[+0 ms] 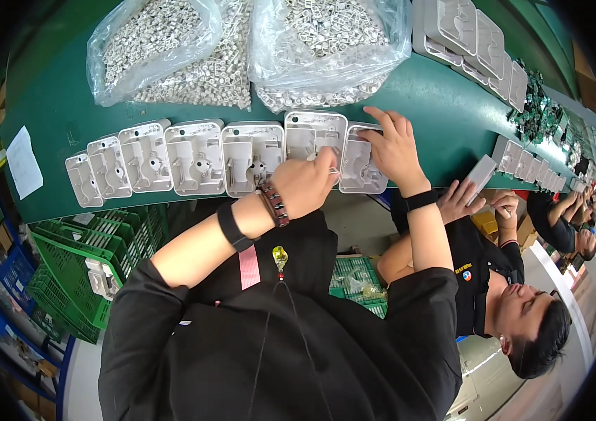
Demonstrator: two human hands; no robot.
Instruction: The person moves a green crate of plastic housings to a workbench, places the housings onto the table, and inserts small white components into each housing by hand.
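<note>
Right, both bare hands are working over the row of open light-grey housings (184, 156) on the green bench (52, 105). Seven of them, set side by side, cavities up, curving across the near edge.

Left grip (303, 184): over the sixth housing from the left (303, 138), fingers curled in, narrow. Can't tell if a small part sits between the fingertips. Black band on that wrist, plus a beaded bracelet (276, 205).

Right grip (394, 151): wide, index well clear of the thumb, hand at the far right corner of the seventh housing (359, 173), rightmost in the row. Black band on that wrist too.

Behind the row: two clear plastic bags, left bag (99, 78) and right bag (263, 63), both loaded with small pale parts. Stacked housings (489, 49) at the far right, pile of dark small parts (540, 105) next to them. Paper sheet (24, 165) lies at the left end. Co-worker (470, 277) on the right holds a pale piece (480, 177).
</note>
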